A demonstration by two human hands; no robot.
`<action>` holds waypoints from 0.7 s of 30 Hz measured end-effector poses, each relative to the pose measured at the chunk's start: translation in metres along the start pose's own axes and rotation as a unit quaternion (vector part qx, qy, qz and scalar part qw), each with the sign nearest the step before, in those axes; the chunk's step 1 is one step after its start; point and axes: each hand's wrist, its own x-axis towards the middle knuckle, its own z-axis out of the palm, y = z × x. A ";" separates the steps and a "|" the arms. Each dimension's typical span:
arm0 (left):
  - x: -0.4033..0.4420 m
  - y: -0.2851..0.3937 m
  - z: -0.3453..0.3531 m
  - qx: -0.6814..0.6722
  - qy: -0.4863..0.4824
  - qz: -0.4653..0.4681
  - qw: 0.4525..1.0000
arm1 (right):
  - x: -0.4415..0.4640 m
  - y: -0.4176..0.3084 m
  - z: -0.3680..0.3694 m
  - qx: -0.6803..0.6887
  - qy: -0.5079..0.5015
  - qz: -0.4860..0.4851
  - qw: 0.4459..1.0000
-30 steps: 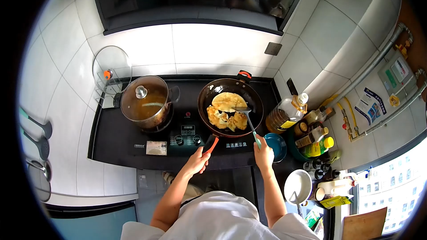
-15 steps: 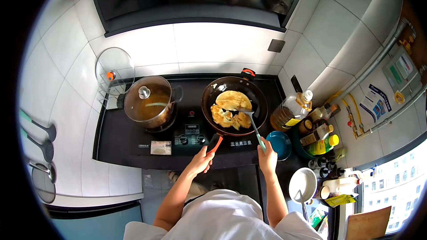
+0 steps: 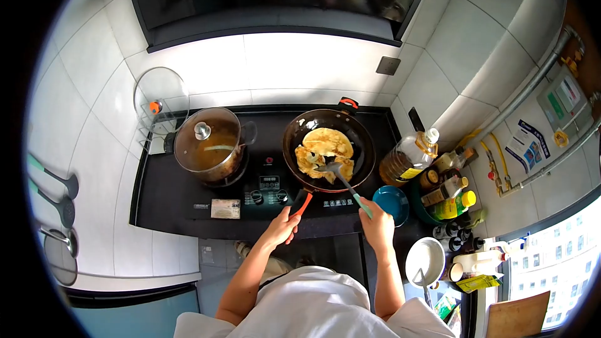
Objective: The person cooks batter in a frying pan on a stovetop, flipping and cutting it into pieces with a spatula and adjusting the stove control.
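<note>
A dark wok point(image 3: 363, 133) sits on the right side of the black cooktop point(image 3: 159, 194). My left hand point(image 3: 282, 226) is wrapped around its red-and-black handle point(image 3: 302, 203). In the wok lies browned fried egg point(image 3: 328, 142), broken into pieces at its lower part. My right hand point(image 3: 377, 225) grips the green-ended handle of a grey spatula point(image 3: 343, 178), whose blade rests among the lower egg pieces. Close to the right hand stands a blue bowl point(image 3: 391, 203) on the counter.
Left on the cooktop is a lidded glass pot point(image 3: 209, 144). At the right stand an oil bottle point(image 3: 407, 156), several seasoning bottles point(image 3: 447, 197) and a white pan point(image 3: 426, 260) with a utensil in it. A glass lid point(image 3: 161, 91) leans in a rack behind the pot.
The spatula blade has moved left and slightly down through the egg, shifting the lower pieces. My right hand has turned and dropped a little. My left hand keeps its hold.
</note>
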 end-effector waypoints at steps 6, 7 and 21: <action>-0.004 0.005 0.002 0.002 0.003 0.002 1.000 | 0.000 0.003 -0.023 -0.048 0.012 0.039 0.998; -0.005 0.005 0.002 0.003 0.000 0.005 1.000 | 0.000 0.009 -0.019 -0.052 0.013 0.031 0.998; 0.000 0.000 -0.001 -0.002 -0.021 0.029 0.999 | -0.006 0.032 -0.009 0.003 0.081 0.016 0.997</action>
